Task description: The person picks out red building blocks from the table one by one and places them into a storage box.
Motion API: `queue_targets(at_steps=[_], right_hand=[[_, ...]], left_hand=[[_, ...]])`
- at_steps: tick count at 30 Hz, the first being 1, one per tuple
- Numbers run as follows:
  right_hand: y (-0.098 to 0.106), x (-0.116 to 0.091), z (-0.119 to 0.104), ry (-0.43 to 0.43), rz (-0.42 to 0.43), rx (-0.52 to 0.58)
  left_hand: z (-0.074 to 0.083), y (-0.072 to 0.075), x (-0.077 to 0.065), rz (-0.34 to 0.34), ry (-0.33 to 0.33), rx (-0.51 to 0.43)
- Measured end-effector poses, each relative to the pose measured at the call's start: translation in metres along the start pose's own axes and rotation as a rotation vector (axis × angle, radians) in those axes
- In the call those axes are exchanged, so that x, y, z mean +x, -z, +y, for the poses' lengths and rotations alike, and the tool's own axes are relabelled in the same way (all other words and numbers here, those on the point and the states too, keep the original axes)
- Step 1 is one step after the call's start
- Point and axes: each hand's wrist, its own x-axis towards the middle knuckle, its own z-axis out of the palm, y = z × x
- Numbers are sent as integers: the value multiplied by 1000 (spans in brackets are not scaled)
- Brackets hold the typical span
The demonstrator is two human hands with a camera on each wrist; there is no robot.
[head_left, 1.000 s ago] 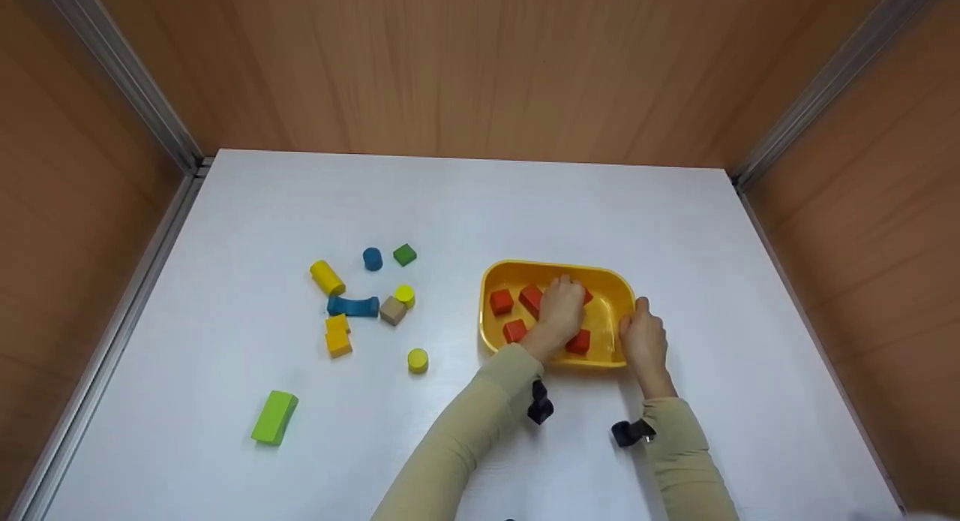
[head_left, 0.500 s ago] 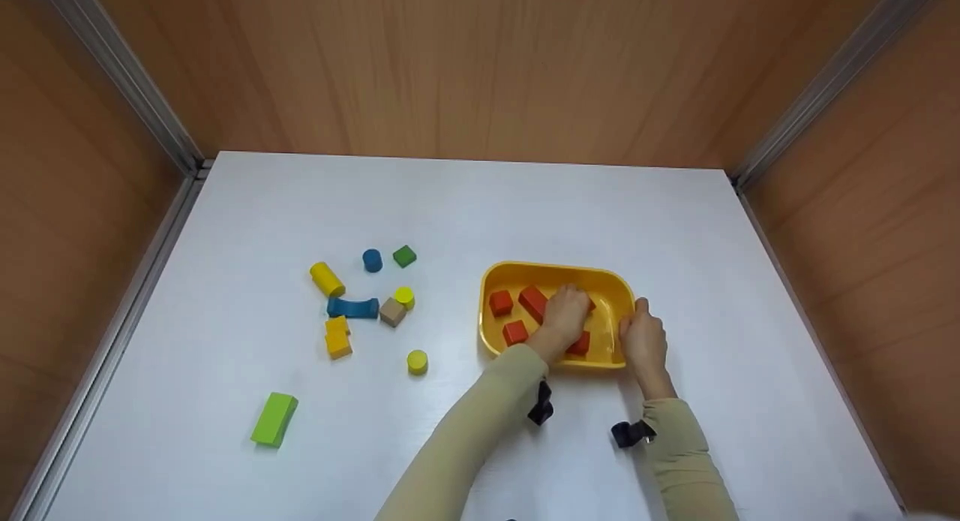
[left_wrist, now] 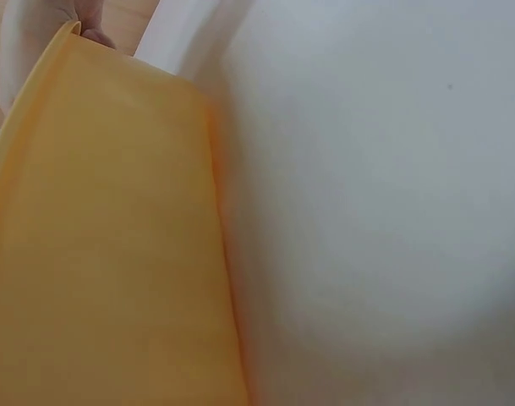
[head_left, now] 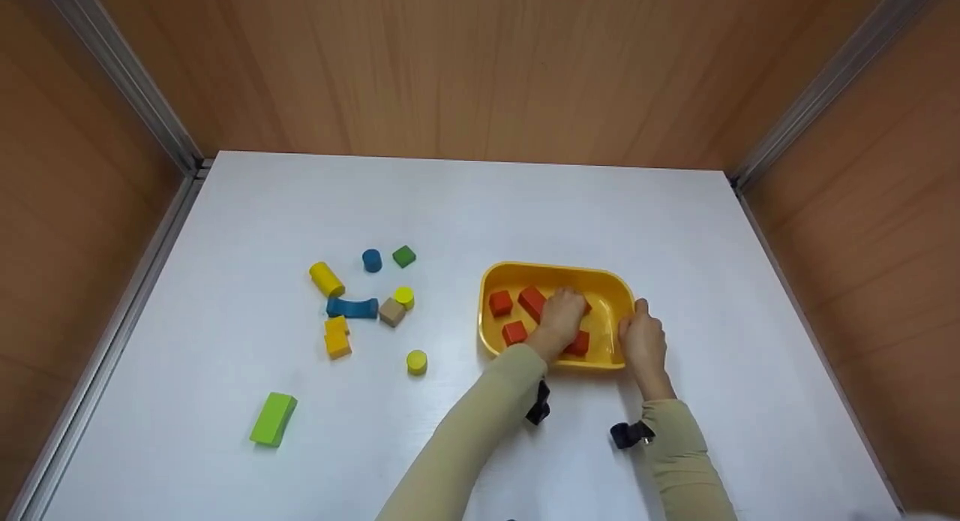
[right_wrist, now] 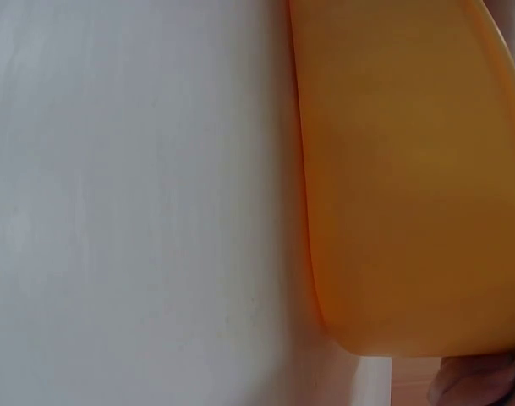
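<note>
A yellow tray holds several red blocks. My left hand reaches down into it over the near rim, knuckles up. Its fingertips are hidden, with red showing just to their right at one red block; whether they pinch a block cannot be made out. With my right hand I grip the tray's right end, thumb and fingers at the rim. The left wrist view shows the tray's outer wall, with the right hand at its far corner. In the right wrist view a fingertip touches the tray's end.
Left of the tray lie a yellow cylinder, a blue arched block, a plain wooden cube, a dark green cube and several other pieces. A light green block lies nearer. Wooden panels enclose the white table.
My left hand has shifted slightly right and nearer within the tray, then a little back left. The red block by its fingertips moved slightly. The right hand stays on the rim.
</note>
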Motion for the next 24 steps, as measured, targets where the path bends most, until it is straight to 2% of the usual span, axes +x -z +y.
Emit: queue_targets(at_steps=[6,14,19,21,24], right_hand=[[-1,0,0,4,-4,0],[0,1,1,25,-6,9],[0,0,1,32,6,11],[0,0,1,33,13,10],[-1,0,1,37,19,7]], left_hand=[[-2,-1,0,-22,-16,12],[-2,2,-1,10,-40,31],[-5,9,-4,-18,-18,16],[-7,13,-6,-5,-16,8],[-11,18,-10,57,-40,24]])
